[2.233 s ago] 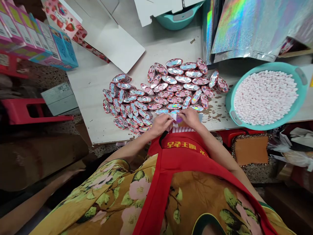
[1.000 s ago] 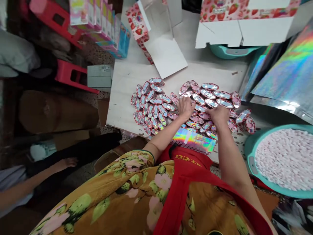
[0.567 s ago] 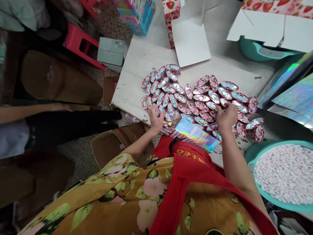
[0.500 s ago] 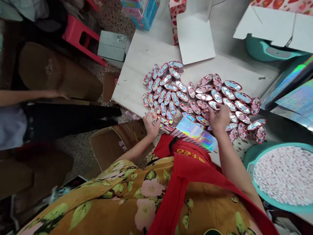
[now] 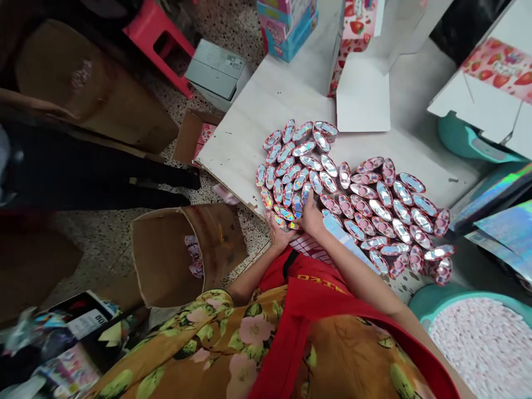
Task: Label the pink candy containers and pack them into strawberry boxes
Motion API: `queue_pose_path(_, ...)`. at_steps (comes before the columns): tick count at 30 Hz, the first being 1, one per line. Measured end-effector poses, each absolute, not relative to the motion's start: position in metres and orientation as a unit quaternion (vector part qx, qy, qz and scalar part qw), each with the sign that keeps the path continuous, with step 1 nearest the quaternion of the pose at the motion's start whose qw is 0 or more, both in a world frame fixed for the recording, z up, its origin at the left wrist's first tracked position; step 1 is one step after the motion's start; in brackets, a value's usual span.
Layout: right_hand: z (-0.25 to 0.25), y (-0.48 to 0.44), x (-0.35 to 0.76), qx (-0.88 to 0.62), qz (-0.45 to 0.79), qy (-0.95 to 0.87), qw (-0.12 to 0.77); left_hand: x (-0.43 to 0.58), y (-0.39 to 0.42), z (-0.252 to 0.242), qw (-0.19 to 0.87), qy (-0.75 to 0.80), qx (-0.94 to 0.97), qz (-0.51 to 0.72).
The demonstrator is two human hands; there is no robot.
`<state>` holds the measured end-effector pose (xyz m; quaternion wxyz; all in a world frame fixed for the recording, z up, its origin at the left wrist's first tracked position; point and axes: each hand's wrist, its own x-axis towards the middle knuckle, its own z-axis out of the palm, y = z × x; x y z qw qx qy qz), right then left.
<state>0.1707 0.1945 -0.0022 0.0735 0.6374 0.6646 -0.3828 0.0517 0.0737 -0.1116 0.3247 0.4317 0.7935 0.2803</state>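
Several small oval boxes (image 5: pixel 366 205) with shiny holographic lids and pink rims lie packed together on a white table (image 5: pixel 245 138). My left hand (image 5: pixel 276 231) is cupped at the table's near edge against the left cluster of these boxes. My right hand (image 5: pixel 311 215) presses in from the right, its fingers curled into the same cluster. A few boxes sit squeezed between the two hands. A holographic sheet (image 5: pixel 337 226) lies under my right forearm.
An open cardboard box (image 5: pixel 183 255) stands on the floor below the table edge. A teal basin of white pellets (image 5: pixel 482 343) is at the lower right. Strawberry-print cartons (image 5: pixel 361 61), a grey box (image 5: pixel 216 72) and a red stool (image 5: pixel 158 39) lie beyond. Another person's dark legs (image 5: pixel 83 177) are at the left.
My hands were apart, the right over the right-hand boxes. Both have come together at the left cluster by the table edge. The view has swung left and down toward the floor box.
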Motion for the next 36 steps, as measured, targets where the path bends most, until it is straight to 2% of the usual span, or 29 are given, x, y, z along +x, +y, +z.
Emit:
queue_pose_path(15, -0.026, 0.33, 0.111, 0.616, -0.453, 0.644, -0.024, -0.01, 0.207, -0.123, 0.25, 0.808, 0.416, 0.335)
queue_pose_path(19, -0.014, 0.354, 0.119, 0.6, -0.43, 0.675, -0.02, -0.013, 0.235, -0.122, 0.22, 0.812, 0.402, 0.363)
queue_pose_path(23, 0.016, 0.356, 0.192, 0.538, -0.333, 0.77, -0.075, -0.009, 0.214, -0.114, 0.189, 0.806, 0.426, 0.366)
queue_pose_path(24, 0.024, 0.357, 0.214, 0.544, -0.298, 0.782, -0.067, -0.003, 0.206, -0.11, 0.175, 0.8, 0.452, 0.355)
queue_pose_path(26, 0.034, 0.363, 0.251, 0.573, -0.248, 0.781, 0.013, 0.015, 0.195, -0.1, 0.155, 0.761, 0.541, 0.323)
queue_pose_path(30, 0.033, 0.378, 0.271, 0.559, -0.257, 0.765, 0.187, 0.06, 0.225, -0.079, 0.173, 0.564, 0.775, 0.227)
queue_pose_path(33, 0.023, 0.382, 0.254, 0.551, -0.256, 0.767, 0.206, 0.082, 0.264, -0.073, 0.191, 0.459, 0.847, 0.187)
queue_pose_path(36, 0.012, 0.383, 0.239, 0.544, -0.259, 0.777, 0.181, 0.092, 0.284, -0.077, 0.213, 0.475, 0.828, 0.207)
